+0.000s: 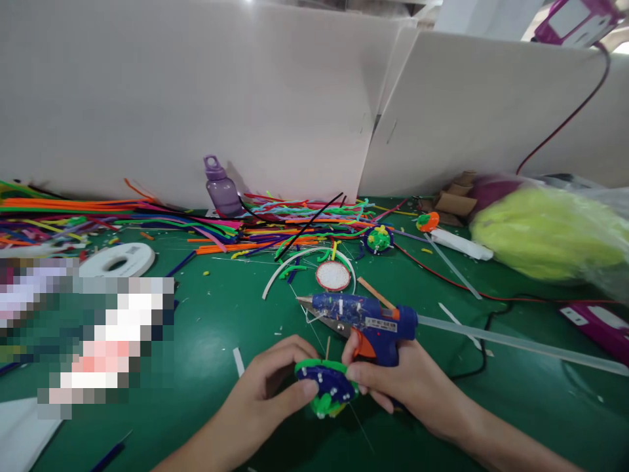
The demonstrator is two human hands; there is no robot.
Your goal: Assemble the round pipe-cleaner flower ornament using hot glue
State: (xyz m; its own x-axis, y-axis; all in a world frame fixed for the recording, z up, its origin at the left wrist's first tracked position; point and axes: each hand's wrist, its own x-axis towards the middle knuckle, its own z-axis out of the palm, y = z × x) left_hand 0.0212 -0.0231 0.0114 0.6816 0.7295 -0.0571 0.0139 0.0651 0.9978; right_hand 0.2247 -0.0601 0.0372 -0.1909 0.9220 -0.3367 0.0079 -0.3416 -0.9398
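Observation:
My left hand (282, 387) grips a round pipe-cleaner craft piece (328, 383), green at the rim and dark blue inside, dotted with small white beads. A thin wooden stick (327, 347) shows just behind it. My right hand (388, 373) is wrapped around the handle of a blue hot glue gun (354, 311), its nozzle pointing left. A clear glue stick (521, 351) runs out of the gun's back. The right thumb and fingertips also touch the craft piece's right edge. Beyond the gun stands a small red-rimmed dish of white beads (333, 276).
Loose coloured pipe cleaners (275, 223) lie along the back, near a purple bottle (227, 190). A white ribbon spool (118, 260) lies left. Another beaded piece (378, 240), a red cable (432, 272) and a bag of yellow-green material (545, 229) are to the right.

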